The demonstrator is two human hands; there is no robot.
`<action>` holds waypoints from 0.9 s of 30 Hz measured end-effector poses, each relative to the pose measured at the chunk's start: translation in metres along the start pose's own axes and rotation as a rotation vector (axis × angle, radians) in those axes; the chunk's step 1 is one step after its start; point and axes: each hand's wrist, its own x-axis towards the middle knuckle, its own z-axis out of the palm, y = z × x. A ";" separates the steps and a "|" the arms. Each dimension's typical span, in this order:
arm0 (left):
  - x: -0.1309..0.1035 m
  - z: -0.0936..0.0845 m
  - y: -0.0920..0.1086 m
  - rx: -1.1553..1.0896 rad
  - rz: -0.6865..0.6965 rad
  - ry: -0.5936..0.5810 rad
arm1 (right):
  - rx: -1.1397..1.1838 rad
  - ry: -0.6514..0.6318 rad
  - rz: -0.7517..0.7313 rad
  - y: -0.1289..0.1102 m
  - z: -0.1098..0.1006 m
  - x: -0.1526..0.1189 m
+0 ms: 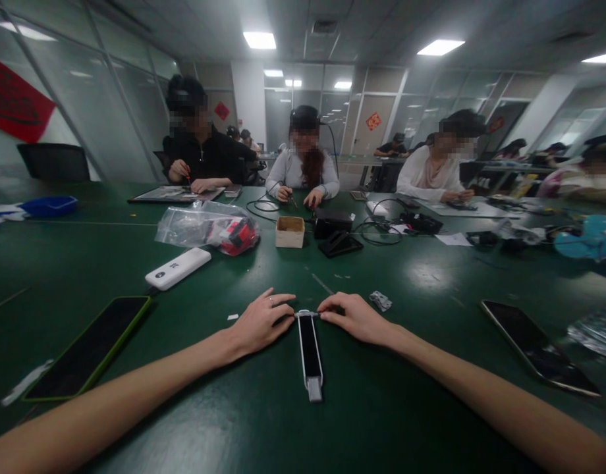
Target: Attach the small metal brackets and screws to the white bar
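A slim, long device (310,349) with a white frame and a black face lies on the green table in front of me. A grey tab sticks out of its near end, and a pale thin loop or bar shows at its far end; its exact kind cannot be made out. My left hand (263,319), with a ring on one finger, pinches at the far left corner, its index finger stretched forward. From the other side my right hand (355,317) pinches at the far right corner, thumb and fingertips pressed together. Whatever tiny part lies under the fingertips is hidden.
A green-edged phone (93,349) and a white power bank (178,268) lie left; another phone (537,345) lies right. Ahead are a small cardboard box (290,232), a plastic bag (184,224) with red items, a black stand (340,243) and cables. Several people work across the table.
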 end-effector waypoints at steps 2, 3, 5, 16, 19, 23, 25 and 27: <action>0.001 0.000 0.000 -0.009 -0.004 -0.018 | -0.012 0.004 -0.002 -0.002 0.000 -0.001; 0.002 0.000 0.001 -0.015 -0.004 -0.022 | -0.020 0.007 -0.004 -0.002 0.000 -0.001; 0.003 0.000 0.001 -0.027 -0.003 -0.024 | -0.029 0.013 -0.014 -0.003 0.000 -0.002; 0.003 0.003 -0.002 -0.027 0.003 -0.026 | 0.013 0.067 -0.046 0.002 0.002 -0.005; 0.003 0.004 -0.002 -0.026 0.004 -0.023 | 0.010 0.107 -0.062 0.002 0.005 -0.004; 0.003 0.003 -0.002 -0.032 0.004 -0.018 | 0.025 0.134 -0.074 0.004 0.008 -0.004; 0.003 0.002 -0.001 -0.037 0.005 -0.018 | 0.033 0.129 -0.069 0.005 0.009 -0.004; 0.003 0.002 0.000 -0.038 0.003 -0.021 | 0.036 0.133 -0.070 0.005 0.009 -0.004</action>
